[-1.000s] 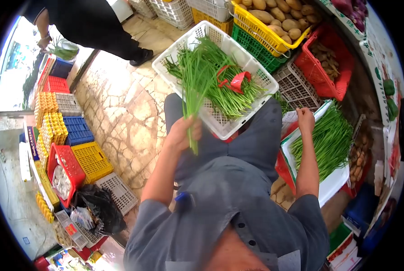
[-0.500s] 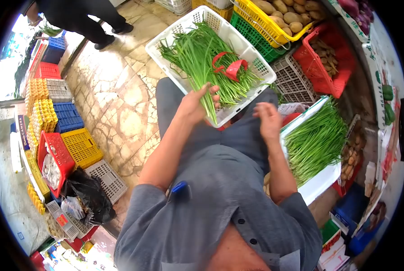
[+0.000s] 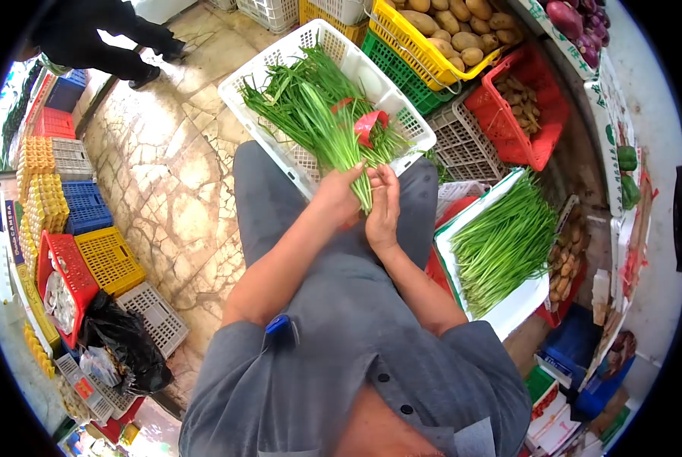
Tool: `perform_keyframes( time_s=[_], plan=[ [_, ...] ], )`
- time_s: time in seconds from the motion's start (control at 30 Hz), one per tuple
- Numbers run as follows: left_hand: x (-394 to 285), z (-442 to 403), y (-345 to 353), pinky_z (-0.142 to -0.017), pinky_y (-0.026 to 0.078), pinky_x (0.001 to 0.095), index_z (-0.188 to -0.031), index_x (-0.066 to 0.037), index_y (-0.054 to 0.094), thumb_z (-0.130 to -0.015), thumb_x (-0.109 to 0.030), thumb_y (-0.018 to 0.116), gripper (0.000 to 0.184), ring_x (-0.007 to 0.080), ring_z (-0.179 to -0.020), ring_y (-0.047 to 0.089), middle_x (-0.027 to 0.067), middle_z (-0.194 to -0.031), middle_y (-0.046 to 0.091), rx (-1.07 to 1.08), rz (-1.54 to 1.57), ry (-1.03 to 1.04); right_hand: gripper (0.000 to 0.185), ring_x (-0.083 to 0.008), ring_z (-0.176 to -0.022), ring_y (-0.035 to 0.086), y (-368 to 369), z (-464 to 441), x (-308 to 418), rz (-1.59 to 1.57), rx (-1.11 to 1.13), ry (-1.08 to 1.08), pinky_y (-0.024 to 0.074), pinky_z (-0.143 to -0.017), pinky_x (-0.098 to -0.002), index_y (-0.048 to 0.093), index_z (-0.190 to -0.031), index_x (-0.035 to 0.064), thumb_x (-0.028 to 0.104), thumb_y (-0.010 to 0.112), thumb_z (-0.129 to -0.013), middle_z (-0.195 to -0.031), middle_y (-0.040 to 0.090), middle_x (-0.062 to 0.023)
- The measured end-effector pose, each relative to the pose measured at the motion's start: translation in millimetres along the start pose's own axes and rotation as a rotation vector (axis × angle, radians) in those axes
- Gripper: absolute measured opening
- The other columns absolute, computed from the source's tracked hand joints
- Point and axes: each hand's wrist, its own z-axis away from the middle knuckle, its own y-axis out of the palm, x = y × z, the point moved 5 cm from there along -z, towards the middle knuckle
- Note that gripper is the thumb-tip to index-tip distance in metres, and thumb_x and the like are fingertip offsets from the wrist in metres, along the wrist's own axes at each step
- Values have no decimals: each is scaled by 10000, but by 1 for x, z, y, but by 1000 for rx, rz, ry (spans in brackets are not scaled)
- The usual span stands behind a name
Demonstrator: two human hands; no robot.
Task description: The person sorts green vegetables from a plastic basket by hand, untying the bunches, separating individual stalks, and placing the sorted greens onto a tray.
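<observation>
My left hand (image 3: 339,193) is closed around the stem ends of a bunch of garlic chives (image 3: 344,145). The leaves of the bunch reach up and left over the white basket (image 3: 242,99) between my knees. My right hand (image 3: 384,204) is at the same stems from the other side, fingers curled against their pale cut ends. More loose garlic chives (image 3: 280,87) lie in the basket under the held bunch. A red band (image 3: 370,126) rests among them. Part of the basket's near side is hidden by my hands and the stems.
At my right, a white foam box (image 3: 501,316) carries a pile of chives (image 3: 504,240). Potatoes fill a yellow crate (image 3: 402,42), beside a red basket (image 3: 543,141). Egg trays (image 3: 47,202) and crates line the left. A person in dark trousers (image 3: 124,38) stands at upper left.
My right hand has come inward from above my right knee to the stem ends in my left hand. The held bunch has shifted over the loose chives. The view has moved slightly.
</observation>
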Motion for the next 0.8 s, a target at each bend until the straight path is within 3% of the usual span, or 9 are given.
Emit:
perform_keyframes(
  time_s=[0.1,0.2,0.3,0.4,0.43,0.53,0.57,0.7,0.8],
  plan=[
    [-6,15,5,-674,566,351,-1110,-18,572,-1026,-155,533,164,201,-759,633,80,-918,633,-91,-66,40,412,-112,-953,587,-11,-5,5,-123,19,146,467,-846,-252,522,-1332,-15,300,455,-1076,-1149,639,-62],
    [-4,21,9,-636,558,343,-1087,-32,577,-996,-141,577,142,181,-697,615,49,-871,615,-64,-184,20,377,-100,-942,587,-21,-26,-27,-220,176,397,468,-837,-245,583,-1258,-16,295,500,-1061,-1099,652,-49],
    [-3,29,8,-639,553,395,-1080,-18,573,-977,-137,574,157,269,-674,650,121,-845,656,-106,-530,52,354,-96,-957,590,-17,-33,-29,-321,286,524,475,-832,-251,622,-1198,-9,294,567,-1024,-1033,668,-40],
    [0,36,16,-672,540,483,-1100,-1,574,-954,-134,558,198,410,-747,672,243,-852,675,-46,-1377,589,299,-159,-883,629,-7,-37,-22,-150,290,428,509,-789,-290,591,-1190,-7,226,586,-1003,-992,673,-75],
    [9,28,11,-726,515,538,-1170,21,542,-940,-146,552,285,500,-854,646,329,-903,655,-38,-1545,518,278,-190,-844,647,-7,-39,-19,-47,268,369,526,-768,-308,575,-1186,-6,198,588,-999,-977,675,-92],
    [11,42,30,-741,511,553,-1247,26,497,-935,-159,556,367,506,-865,648,314,-929,669,-133,-1623,360,270,-211,-908,667,-16,-36,-33,-277,240,522,521,-857,-320,572,-1201,-1,110,608,-958,-1031,688,-120],
    [14,41,32,-771,520,528,-1329,29,424,-938,-194,580,477,493,-892,656,314,-940,671,-122,-1621,356,266,-212,-905,668,-21,-36,-36,-298,218,523,527,-849,-326,570,-1200,0,99,604,-955,-1020,687,-117],
    [0,60,60,-701,543,392,-1239,68,556,-923,-257,648,462,299,-783,693,185,-864,703,182,-1548,232,238,-202,-868,674,-44,-35,-30,-427,169,525,552,-794,-327,579,-1153,-9,105,591,-945,-975,693,-117],
    [-19,63,61,-689,533,325,-1147,76,641,-934,-263,653,401,184,-740,653,131,-859,698,200,-1413,104,218,-204,-871,683,-54,-35,-29,-599,249,506,576,-767,-334,576,-1161,-8,83,564,-964,-990,691,-115]
  ],
)
